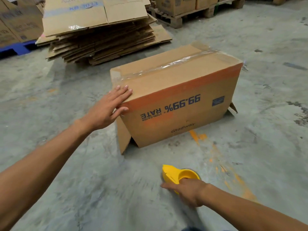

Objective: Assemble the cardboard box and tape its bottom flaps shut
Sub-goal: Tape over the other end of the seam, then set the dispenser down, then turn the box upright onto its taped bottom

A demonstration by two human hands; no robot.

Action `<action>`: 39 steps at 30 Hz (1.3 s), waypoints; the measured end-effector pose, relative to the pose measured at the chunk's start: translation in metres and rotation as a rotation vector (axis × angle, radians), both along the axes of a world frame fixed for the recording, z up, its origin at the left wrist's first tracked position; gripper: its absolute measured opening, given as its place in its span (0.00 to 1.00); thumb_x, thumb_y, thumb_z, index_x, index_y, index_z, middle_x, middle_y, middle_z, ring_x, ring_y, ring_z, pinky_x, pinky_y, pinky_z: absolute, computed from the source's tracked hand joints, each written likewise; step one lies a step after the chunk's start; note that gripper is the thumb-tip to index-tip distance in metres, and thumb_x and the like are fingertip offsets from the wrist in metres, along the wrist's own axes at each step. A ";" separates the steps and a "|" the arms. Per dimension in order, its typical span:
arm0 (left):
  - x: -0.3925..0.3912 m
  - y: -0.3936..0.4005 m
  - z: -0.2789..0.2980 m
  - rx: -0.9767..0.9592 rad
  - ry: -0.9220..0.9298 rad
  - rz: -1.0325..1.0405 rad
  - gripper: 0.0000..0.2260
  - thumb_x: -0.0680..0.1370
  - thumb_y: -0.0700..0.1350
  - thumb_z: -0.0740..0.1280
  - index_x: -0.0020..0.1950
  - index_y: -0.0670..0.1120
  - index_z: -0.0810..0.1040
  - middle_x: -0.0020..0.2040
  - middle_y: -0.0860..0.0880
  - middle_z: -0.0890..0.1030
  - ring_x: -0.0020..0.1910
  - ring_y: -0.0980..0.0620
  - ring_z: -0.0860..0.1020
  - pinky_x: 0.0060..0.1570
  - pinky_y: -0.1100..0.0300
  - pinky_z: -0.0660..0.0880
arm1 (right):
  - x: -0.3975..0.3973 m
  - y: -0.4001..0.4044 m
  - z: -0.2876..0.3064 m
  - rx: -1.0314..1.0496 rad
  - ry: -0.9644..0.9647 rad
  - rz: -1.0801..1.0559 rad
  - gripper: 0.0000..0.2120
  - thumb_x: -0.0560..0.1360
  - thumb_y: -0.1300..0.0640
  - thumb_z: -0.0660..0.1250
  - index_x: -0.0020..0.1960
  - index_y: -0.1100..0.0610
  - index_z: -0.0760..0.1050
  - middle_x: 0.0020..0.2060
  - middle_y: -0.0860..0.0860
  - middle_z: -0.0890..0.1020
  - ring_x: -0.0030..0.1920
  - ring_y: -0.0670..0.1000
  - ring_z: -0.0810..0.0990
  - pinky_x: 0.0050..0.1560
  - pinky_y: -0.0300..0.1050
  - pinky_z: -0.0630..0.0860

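A cardboard box (180,104) stands upside down on the concrete floor, its print "99.99% RATE" inverted. Its closed flaps face up, and a strip of clear tape (168,64) runs along the seam. Loose flaps splay out on the floor at its lower left and right corners. My left hand (110,107) lies flat, fingers spread, on the box's near left top corner. My right hand (185,190) grips a yellow tape dispenser (178,175) low over the floor, in front of the box and apart from it.
A tall stack of flattened cardboard boxes (103,34) lies behind the box to the left. Assembled boxes on a wooden pallet (176,19) stand at the back right, more boxes and a blue pallet (15,48) at the far left. Orange paint marks (196,137) streak the floor.
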State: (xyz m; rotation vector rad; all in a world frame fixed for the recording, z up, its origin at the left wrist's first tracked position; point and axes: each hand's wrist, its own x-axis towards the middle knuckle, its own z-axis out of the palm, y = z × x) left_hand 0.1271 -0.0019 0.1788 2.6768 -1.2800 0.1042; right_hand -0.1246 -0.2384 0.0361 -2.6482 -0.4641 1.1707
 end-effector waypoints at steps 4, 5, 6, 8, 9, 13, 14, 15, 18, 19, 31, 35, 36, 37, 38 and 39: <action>-0.005 0.000 -0.015 -0.231 0.027 0.001 0.23 0.83 0.51 0.55 0.78 0.48 0.61 0.78 0.50 0.61 0.79 0.51 0.53 0.77 0.52 0.52 | 0.014 0.007 0.014 -0.069 0.059 0.129 0.36 0.79 0.60 0.62 0.79 0.38 0.50 0.80 0.57 0.52 0.74 0.57 0.65 0.69 0.48 0.64; -0.009 -0.003 -0.017 -0.288 0.018 0.000 0.22 0.83 0.50 0.55 0.77 0.47 0.64 0.77 0.49 0.64 0.78 0.51 0.55 0.77 0.52 0.53 | 0.022 0.009 0.023 -0.084 0.121 0.136 0.33 0.79 0.56 0.63 0.78 0.37 0.53 0.80 0.56 0.53 0.74 0.57 0.65 0.69 0.49 0.64; -0.012 -0.006 -0.019 -0.347 0.007 0.000 0.21 0.83 0.50 0.55 0.75 0.46 0.67 0.75 0.49 0.67 0.77 0.51 0.58 0.76 0.52 0.55 | 0.031 0.009 0.036 -0.107 0.189 0.124 0.30 0.79 0.52 0.63 0.77 0.36 0.57 0.77 0.56 0.63 0.70 0.58 0.70 0.67 0.49 0.68; -0.017 -0.013 -0.022 -0.465 0.012 0.017 0.19 0.83 0.50 0.55 0.72 0.45 0.72 0.72 0.50 0.72 0.75 0.50 0.64 0.74 0.51 0.58 | 0.061 0.002 0.070 -0.093 0.308 0.030 0.22 0.78 0.48 0.64 0.72 0.39 0.69 0.59 0.55 0.79 0.52 0.57 0.80 0.53 0.47 0.76; -0.019 -0.016 -0.022 -0.520 0.030 0.041 0.19 0.83 0.50 0.54 0.70 0.47 0.75 0.70 0.51 0.74 0.73 0.50 0.66 0.72 0.49 0.60 | 0.079 -0.004 0.090 -0.044 0.339 -0.045 0.19 0.79 0.49 0.64 0.70 0.43 0.73 0.54 0.55 0.81 0.46 0.57 0.81 0.47 0.46 0.77; -0.015 -0.027 -0.013 -0.633 0.133 0.193 0.21 0.82 0.57 0.51 0.62 0.56 0.81 0.62 0.58 0.77 0.64 0.55 0.68 0.65 0.42 0.61 | 0.154 -0.036 0.188 0.224 0.093 -0.287 0.13 0.80 0.53 0.63 0.62 0.52 0.79 0.44 0.55 0.84 0.39 0.57 0.84 0.33 0.43 0.79; -0.013 -0.031 -0.010 -0.638 0.160 0.236 0.20 0.81 0.58 0.51 0.60 0.58 0.81 0.61 0.60 0.76 0.63 0.56 0.68 0.66 0.43 0.60 | 0.168 -0.044 0.210 0.285 -0.020 -0.326 0.12 0.80 0.53 0.62 0.60 0.52 0.79 0.41 0.54 0.84 0.38 0.56 0.85 0.30 0.42 0.77; -0.012 -0.036 -0.007 -0.637 0.186 0.280 0.18 0.80 0.58 0.53 0.59 0.60 0.81 0.60 0.61 0.75 0.63 0.57 0.67 0.66 0.44 0.59 | 0.181 -0.052 0.228 0.334 -0.142 -0.354 0.11 0.80 0.53 0.62 0.58 0.51 0.80 0.40 0.53 0.85 0.36 0.54 0.85 0.29 0.41 0.76; -0.016 -0.046 -0.003 -0.623 0.245 0.348 0.13 0.77 0.56 0.58 0.57 0.67 0.77 0.61 0.63 0.71 0.63 0.58 0.63 0.67 0.47 0.55 | 0.211 -0.079 0.255 0.350 -0.534 -0.428 0.10 0.81 0.54 0.60 0.58 0.49 0.79 0.41 0.51 0.84 0.35 0.48 0.83 0.32 0.42 0.74; -0.019 -0.047 -0.002 -0.625 0.262 0.354 0.13 0.76 0.55 0.59 0.56 0.69 0.76 0.63 0.63 0.69 0.64 0.58 0.61 0.69 0.47 0.55 | 0.219 -0.091 0.254 0.321 -0.655 -0.450 0.11 0.80 0.55 0.60 0.59 0.49 0.79 0.43 0.50 0.84 0.37 0.48 0.81 0.37 0.43 0.74; -0.031 -0.053 0.022 -0.458 0.472 0.572 0.21 0.80 0.52 0.62 0.73 0.62 0.67 0.81 0.53 0.48 0.78 0.47 0.55 0.73 0.44 0.59 | 0.263 -0.223 0.190 -0.170 -0.714 -0.602 0.28 0.78 0.33 0.50 0.74 0.40 0.65 0.77 0.51 0.64 0.75 0.59 0.61 0.70 0.65 0.58; -0.023 -0.056 0.028 -0.340 0.336 0.605 0.18 0.82 0.54 0.57 0.72 0.58 0.70 0.78 0.50 0.60 0.76 0.50 0.59 0.74 0.51 0.57 | 0.280 -0.255 0.182 -0.049 -0.650 -0.776 0.40 0.71 0.27 0.46 0.76 0.46 0.61 0.76 0.57 0.65 0.74 0.62 0.62 0.72 0.63 0.60; -0.018 -0.057 0.030 -0.309 0.321 0.622 0.18 0.82 0.54 0.57 0.72 0.56 0.71 0.77 0.48 0.63 0.75 0.50 0.61 0.73 0.53 0.57 | 0.282 -0.256 0.182 -0.007 -0.634 -0.794 0.38 0.74 0.29 0.49 0.77 0.49 0.60 0.75 0.58 0.65 0.74 0.62 0.64 0.72 0.60 0.61; -0.013 -0.061 0.033 -0.287 0.314 0.647 0.19 0.82 0.54 0.57 0.72 0.54 0.71 0.74 0.46 0.65 0.73 0.49 0.63 0.71 0.54 0.58 | 0.286 -0.257 0.181 0.015 -0.631 -0.800 0.35 0.77 0.33 0.52 0.78 0.52 0.59 0.76 0.59 0.65 0.73 0.62 0.65 0.72 0.57 0.62; -0.006 -0.064 0.035 -0.274 0.310 0.684 0.19 0.82 0.54 0.57 0.72 0.53 0.71 0.73 0.45 0.66 0.71 0.48 0.65 0.70 0.54 0.60 | 0.287 -0.257 0.182 0.027 -0.627 -0.806 0.34 0.78 0.35 0.53 0.78 0.53 0.58 0.76 0.58 0.65 0.73 0.62 0.65 0.72 0.56 0.62; 0.001 -0.066 0.037 -0.265 0.312 0.731 0.21 0.81 0.55 0.57 0.73 0.52 0.69 0.72 0.43 0.66 0.70 0.46 0.66 0.70 0.53 0.61 | 0.287 -0.257 0.183 0.033 -0.630 -0.809 0.35 0.78 0.35 0.54 0.78 0.53 0.58 0.76 0.58 0.65 0.73 0.62 0.65 0.71 0.55 0.62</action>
